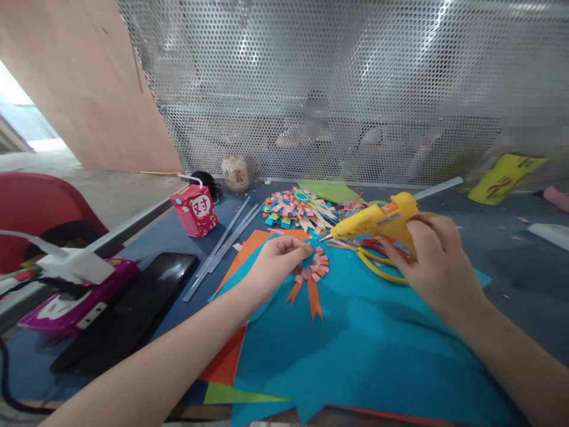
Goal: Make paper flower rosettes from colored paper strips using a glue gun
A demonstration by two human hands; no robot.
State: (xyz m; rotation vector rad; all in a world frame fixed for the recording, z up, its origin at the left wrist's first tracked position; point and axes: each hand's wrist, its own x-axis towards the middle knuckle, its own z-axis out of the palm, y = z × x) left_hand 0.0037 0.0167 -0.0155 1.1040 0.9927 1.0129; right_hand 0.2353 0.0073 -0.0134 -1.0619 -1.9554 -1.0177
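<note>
My right hand [438, 261] is closed around the handle of a yellow hot glue gun [377, 222]. Its nozzle points left and down, and a clear glue stick [439, 188] juts from its back. Just left of the nozzle, my left hand [287, 258] is closed in a pinch; whatever is between the fingertips is too small to make out. Beneath those fingers is a pink and orange paper rosette [319, 271] with two orange tails, over blue paper [355, 344]. My left hand hides part of its ring. Scissors with yellow handles [377, 271] lie under the glue gun.
Finished-looking fringed paper rosettes [296, 207] are piled behind. To the left are glue sticks [224, 240], a pink drink carton [195, 212], a black phone [133, 308] and a purple power strip [80, 299] with a plugged-in charger. A perforated metal panel [284, 71] stands behind the table.
</note>
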